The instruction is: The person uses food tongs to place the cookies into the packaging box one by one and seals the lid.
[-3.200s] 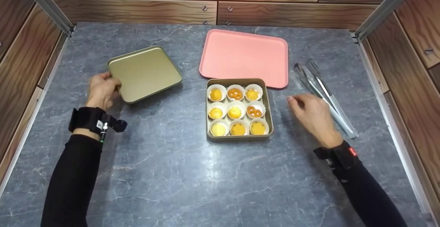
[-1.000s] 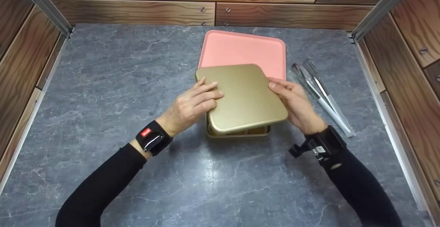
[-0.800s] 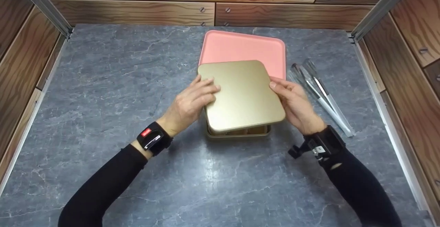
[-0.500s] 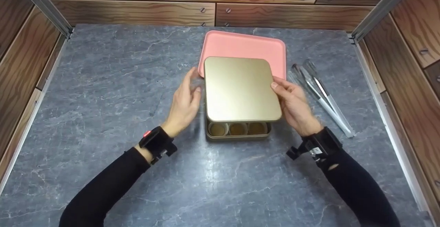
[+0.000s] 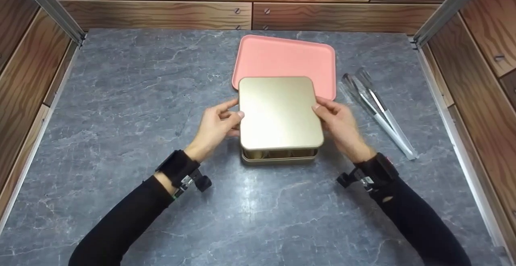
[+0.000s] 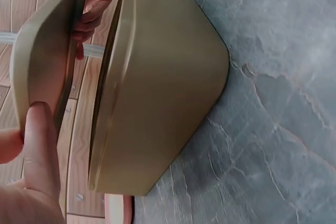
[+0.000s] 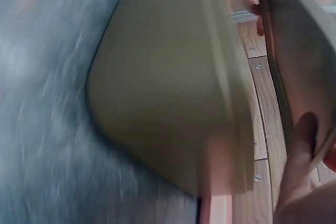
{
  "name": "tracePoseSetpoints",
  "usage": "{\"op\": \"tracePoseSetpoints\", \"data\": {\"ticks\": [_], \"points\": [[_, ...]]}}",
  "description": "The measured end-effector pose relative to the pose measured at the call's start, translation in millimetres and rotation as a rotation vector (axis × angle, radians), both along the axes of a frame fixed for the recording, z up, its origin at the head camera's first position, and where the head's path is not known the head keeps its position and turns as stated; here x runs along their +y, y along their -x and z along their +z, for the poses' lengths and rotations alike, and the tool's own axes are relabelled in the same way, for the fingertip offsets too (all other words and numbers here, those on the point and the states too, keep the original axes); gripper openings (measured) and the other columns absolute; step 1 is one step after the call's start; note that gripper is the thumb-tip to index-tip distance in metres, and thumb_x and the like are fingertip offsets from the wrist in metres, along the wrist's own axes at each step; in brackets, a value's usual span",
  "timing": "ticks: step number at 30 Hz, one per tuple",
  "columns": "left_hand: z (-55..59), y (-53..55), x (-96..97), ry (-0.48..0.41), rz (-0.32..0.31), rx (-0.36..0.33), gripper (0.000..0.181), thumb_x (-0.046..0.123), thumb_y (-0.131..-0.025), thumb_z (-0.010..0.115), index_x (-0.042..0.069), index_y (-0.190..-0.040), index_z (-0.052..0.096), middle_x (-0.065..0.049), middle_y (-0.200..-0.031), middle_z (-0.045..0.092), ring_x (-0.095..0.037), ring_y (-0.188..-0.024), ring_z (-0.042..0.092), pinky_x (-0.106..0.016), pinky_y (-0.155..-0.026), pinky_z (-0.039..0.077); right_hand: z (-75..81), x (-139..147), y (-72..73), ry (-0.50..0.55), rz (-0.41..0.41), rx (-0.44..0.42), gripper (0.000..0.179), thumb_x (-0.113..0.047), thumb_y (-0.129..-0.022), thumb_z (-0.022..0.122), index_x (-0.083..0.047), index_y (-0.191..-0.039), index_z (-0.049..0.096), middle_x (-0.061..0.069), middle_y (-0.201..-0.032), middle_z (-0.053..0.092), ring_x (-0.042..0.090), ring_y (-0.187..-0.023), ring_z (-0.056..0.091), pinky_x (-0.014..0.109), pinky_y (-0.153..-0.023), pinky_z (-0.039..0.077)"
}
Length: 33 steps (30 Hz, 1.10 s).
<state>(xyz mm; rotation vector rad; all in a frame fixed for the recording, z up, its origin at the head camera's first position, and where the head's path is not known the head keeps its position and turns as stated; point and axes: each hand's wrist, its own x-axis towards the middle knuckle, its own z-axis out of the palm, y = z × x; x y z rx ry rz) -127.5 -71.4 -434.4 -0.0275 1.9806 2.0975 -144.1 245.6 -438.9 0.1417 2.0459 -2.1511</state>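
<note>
A gold tin lid (image 5: 280, 113) hovers just above a matching square tin (image 5: 278, 161), its hollow side down. In both wrist views a gap shows between the lid (image 6: 50, 51) and the rim of the tin (image 6: 157, 77). My left hand (image 5: 213, 127) pinches the lid's left edge, thumb on the outside. At the opposite edge my right hand (image 5: 338, 125) pinches the lid likewise. The lid hides most of the tin's inside; only dim paper cups show along the front.
Behind the tin lies a pink tray (image 5: 286, 58), partly covered from view by the lid. Tongs with pale handles (image 5: 387, 125) rest to the right of my right hand. Wood-patterned panels (image 5: 161, 14) border the grey marbled table (image 5: 161, 225).
From the left side, the lid came over the tin, flipped hollow side down, and straightened. It has since moved nearer the front. My left hand shifted from its top to its left edge.
</note>
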Motion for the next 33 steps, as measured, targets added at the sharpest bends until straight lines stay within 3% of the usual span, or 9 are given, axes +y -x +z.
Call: {"op": "tracePoseSetpoints", "data": {"ticks": [5,14,17,23,29,33], "points": [[-3.8,-0.5,-0.5,0.073,0.014,-0.014,0.057,0.007,-0.098,0.07,-0.002,-0.151,0.047,-0.02,-0.117,0.066,-0.026,-0.085,0.074,-0.035,-0.076,0.067,-5.8,0.7,0.2,-0.204,0.022,0.067,0.045,-0.012,-0.103,0.063,0.007,-0.143,0.055,0.026,-0.136,0.063,0.008,-0.101,0.069,0.023,-0.091,0.061],[-7.4,-0.8,2.9,0.251,-0.017,0.013,0.055,0.01,-0.098,0.071,-0.003,-0.148,0.051,-0.016,-0.111,0.064,-0.022,-0.081,0.073,-0.031,-0.07,0.067,-5.9,3.5,-1.4,-0.487,0.085,0.151,0.042,-0.021,-0.103,0.066,0.001,-0.139,0.062,0.02,-0.131,0.067,0.004,-0.097,0.065,0.012,-0.084,0.055],[-5.8,-0.4,4.7,0.292,-0.03,0.018,0.056,0.011,-0.097,0.072,-0.003,-0.147,0.052,-0.014,-0.113,0.064,-0.023,-0.084,0.074,-0.03,-0.069,0.067,-4.7,4.9,-0.3,-0.535,0.099,0.153,0.042,-0.021,-0.103,0.065,0.001,-0.139,0.062,0.021,-0.13,0.068,0.011,-0.097,0.067,0.012,-0.08,0.055],[-3.5,-0.1,5.9,0.338,-0.054,0.032,0.056,0.011,-0.096,0.071,-0.003,-0.147,0.052,-0.013,-0.115,0.065,-0.023,-0.083,0.074,-0.031,-0.067,0.067,-5.5,8.1,3.4,-0.611,0.132,0.149,0.041,-0.019,-0.104,0.063,0.003,-0.139,0.062,0.02,-0.135,0.065,0.028,-0.113,0.066,0.011,-0.084,0.052],[-1.8,0.4,5.7,0.384,-0.064,0.033,0.053,0.013,-0.096,0.072,0.0,-0.145,0.057,-0.01,-0.114,0.064,-0.022,-0.07,0.076,-0.032,-0.065,0.066,-4.9,8.5,4.2,-0.618,0.148,0.157,0.041,-0.016,-0.103,0.063,0.006,-0.137,0.061,0.023,-0.134,0.065,0.032,-0.112,0.067,0.011,-0.082,0.054],[-2.3,0.8,5.1,0.377,-0.074,0.028,0.052,0.011,-0.095,0.072,-0.001,-0.143,0.057,-0.011,-0.111,0.066,-0.022,-0.071,0.075,-0.03,-0.065,0.066,-5.4,8.6,2.9,-0.653,0.166,0.184,0.04,-0.017,-0.103,0.064,0.004,-0.137,0.062,0.021,-0.133,0.066,0.031,-0.112,0.067,0.012,-0.083,0.053]]}}
